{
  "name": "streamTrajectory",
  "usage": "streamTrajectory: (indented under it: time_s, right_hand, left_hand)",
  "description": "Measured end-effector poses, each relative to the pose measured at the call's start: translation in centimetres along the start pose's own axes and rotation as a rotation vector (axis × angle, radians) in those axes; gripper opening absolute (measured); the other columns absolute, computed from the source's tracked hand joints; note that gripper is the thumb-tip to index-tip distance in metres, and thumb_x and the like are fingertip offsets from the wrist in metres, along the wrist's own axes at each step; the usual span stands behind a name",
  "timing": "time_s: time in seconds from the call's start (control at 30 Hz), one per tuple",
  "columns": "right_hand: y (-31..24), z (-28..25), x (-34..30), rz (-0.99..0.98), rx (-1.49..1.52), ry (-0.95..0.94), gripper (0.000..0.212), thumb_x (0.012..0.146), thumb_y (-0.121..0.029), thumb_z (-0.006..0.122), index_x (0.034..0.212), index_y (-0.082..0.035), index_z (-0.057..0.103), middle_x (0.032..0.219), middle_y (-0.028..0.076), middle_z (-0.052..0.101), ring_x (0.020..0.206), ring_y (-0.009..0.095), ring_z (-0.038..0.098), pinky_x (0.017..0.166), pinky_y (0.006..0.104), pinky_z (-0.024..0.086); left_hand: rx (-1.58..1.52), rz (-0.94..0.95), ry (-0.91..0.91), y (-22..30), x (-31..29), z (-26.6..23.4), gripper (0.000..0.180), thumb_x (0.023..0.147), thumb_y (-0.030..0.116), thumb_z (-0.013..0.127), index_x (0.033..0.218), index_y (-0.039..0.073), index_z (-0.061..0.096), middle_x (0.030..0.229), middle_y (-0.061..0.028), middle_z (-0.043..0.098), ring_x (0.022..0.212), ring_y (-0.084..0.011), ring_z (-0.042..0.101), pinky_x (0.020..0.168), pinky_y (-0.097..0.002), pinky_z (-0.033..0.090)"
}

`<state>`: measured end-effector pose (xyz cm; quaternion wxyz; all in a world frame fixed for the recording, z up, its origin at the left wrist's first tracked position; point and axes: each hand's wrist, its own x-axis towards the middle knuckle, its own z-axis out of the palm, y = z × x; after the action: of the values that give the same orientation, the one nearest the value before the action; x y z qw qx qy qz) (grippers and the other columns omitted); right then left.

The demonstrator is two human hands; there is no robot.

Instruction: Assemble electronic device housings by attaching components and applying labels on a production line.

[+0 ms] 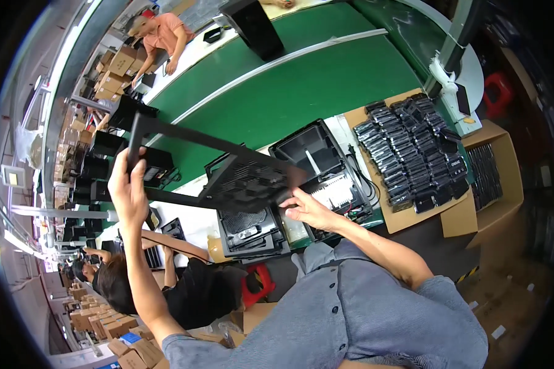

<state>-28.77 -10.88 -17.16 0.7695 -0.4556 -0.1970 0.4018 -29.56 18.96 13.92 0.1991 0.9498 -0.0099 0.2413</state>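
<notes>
Head view: person in grey buttoned shirt holds a black perforated panel (250, 180), open-framed at one end, up in the air, tilted, above the bench. Left hand (129, 190) clamped on the frame's left bar, thumb and fingers wrapped round it; panel extends rightward from that hand. Right hand (311, 211) at the panel's opposite end, near corner, fingers touching the edge; can't tell from here if they pinch or just support, corner's blurred. So panel sits between the two hands, mesh part closer to the right one. Under and just beyond it on the bench: open black casing (311, 150), white finned part (335, 193) near it, black cable (364, 175) to the right. Second black unit (252, 234) on the near side, partly under the panel. Further right, cardboard tray (395, 225) with rows of wrapped black items (406, 147), then open carton (508, 175). Green conveyor belt (277, 92) runs behind. Co-worker in black (200, 292) at left, another in orange shirt (166, 34) across the line.
</notes>
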Motion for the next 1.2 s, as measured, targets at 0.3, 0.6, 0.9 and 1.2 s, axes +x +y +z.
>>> streamTrajectory:
  time_s: [0.3,0.6,0.9,1.2]
  right_hand:
    - [-0.4,1.3,-10.8,0.080,0.056,0.707,0.040,0.104,-0.028,0.055,0.085,0.006,0.060,0.082,0.020,0.071,0.071,0.022,0.072,0.067,0.0309,0.059]
    - [4.6,0.6,-13.5,0.224,0.083,0.850,0.047,0.107,-0.032,0.047,0.088,0.008,0.062,0.074,0.015,0.066,0.062,0.021,0.067,0.058,0.0316,0.058]
    - [6.4,0.1,-13.4,0.268,0.088,0.909,0.046,0.106,-0.032,0.051,0.085,0.006,0.065,0.072,0.012,0.067,0.060,0.016,0.064,0.054,0.0282,0.053]
    - [6.3,-0.4,-13.2,0.344,0.080,0.880,0.041,0.108,-0.028,0.047,0.089,0.005,0.064,0.074,0.011,0.066,0.064,0.016,0.064,0.061,0.0281,0.054]
  left_hand:
    - [-0.094,0.199,-0.202,-2.2,5.6,22.7,0.025,0.089,0.016,0.073,0.105,-0.003,0.069,0.092,-0.0184,0.070,0.083,-0.0264,0.069,0.075,-0.0358,0.054]
    - [0.055,0.277,-0.377,-4.6,-0.4,38.5,0.021,0.090,0.024,0.069,0.097,0.004,0.070,0.093,-0.0173,0.066,0.095,-0.0361,0.064,0.077,-0.0488,0.053]
    - [-0.068,0.240,-0.388,-6.0,-1.4,39.2,0.024,0.094,0.027,0.067,0.095,0.004,0.068,0.078,-0.0222,0.066,0.076,-0.0450,0.065,0.067,-0.0516,0.052]
    - [-0.029,0.210,-0.366,-5.6,-1.3,39.9,0.026,0.093,0.026,0.067,0.107,0.005,0.072,0.085,-0.0219,0.070,0.078,-0.0421,0.068,0.070,-0.0490,0.054]
